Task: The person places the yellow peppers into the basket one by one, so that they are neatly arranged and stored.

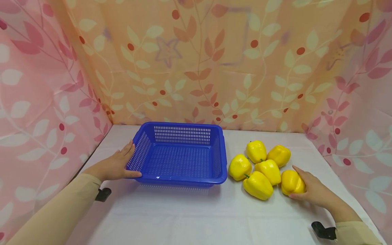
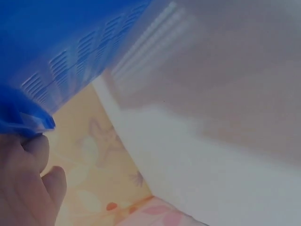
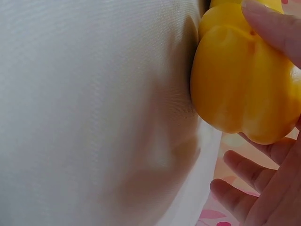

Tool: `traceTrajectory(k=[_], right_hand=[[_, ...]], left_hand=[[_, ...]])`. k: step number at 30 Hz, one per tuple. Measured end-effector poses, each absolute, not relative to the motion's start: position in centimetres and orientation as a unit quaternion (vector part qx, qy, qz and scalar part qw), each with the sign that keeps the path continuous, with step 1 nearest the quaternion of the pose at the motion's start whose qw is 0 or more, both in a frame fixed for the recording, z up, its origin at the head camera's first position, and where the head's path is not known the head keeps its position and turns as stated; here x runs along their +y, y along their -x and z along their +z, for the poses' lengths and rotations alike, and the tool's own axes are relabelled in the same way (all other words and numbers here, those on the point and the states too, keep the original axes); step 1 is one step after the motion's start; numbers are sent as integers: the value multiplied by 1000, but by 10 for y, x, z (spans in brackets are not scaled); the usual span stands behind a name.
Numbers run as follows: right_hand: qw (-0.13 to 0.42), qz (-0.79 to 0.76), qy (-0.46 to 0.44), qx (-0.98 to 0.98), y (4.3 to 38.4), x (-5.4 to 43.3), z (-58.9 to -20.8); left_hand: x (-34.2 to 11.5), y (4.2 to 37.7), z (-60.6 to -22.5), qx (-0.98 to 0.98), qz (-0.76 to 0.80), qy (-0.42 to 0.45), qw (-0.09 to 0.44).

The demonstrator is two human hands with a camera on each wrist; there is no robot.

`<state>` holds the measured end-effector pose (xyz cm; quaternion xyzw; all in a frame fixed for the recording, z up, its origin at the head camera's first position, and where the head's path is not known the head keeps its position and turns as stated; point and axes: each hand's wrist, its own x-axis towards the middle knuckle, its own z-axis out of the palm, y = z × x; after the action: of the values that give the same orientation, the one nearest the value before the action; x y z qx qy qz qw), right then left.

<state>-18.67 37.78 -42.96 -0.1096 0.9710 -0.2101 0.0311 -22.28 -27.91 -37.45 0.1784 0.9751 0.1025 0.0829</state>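
A blue plastic basket with slotted walls stands left of centre on the table. My left hand rests against its left side, fingers fairly straight along the outside and thumb at the front corner of the rim; in the left wrist view the fingers touch the basket's rim. On the right, my right hand holds a yellow bell pepper between thumb and index finger. The right wrist view shows the thumb over this pepper, with the other fingers spread behind it.
Several more yellow bell peppers lie grouped between the basket and my right hand. A white cloth covers the table. Floral curtains hang behind and along both sides.
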Motion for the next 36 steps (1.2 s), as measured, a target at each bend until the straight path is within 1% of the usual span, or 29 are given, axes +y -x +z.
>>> traceTrajectory(k=[9,17,24,36], right_hand=[[37,-226,112,967,185,378,-428],[59,-220,88,970,185,376,-423],[63,-217,72,971,184,373,-418],[71,-222,63,970,186,378,-419]], left_hand=[[-281,218,-372,971,137,-164,103],[-281,220,-375,970,143,-170,97],[-279,216,-374,968,151,-173,98],[-276,212,-374,970,146,-169,100]])
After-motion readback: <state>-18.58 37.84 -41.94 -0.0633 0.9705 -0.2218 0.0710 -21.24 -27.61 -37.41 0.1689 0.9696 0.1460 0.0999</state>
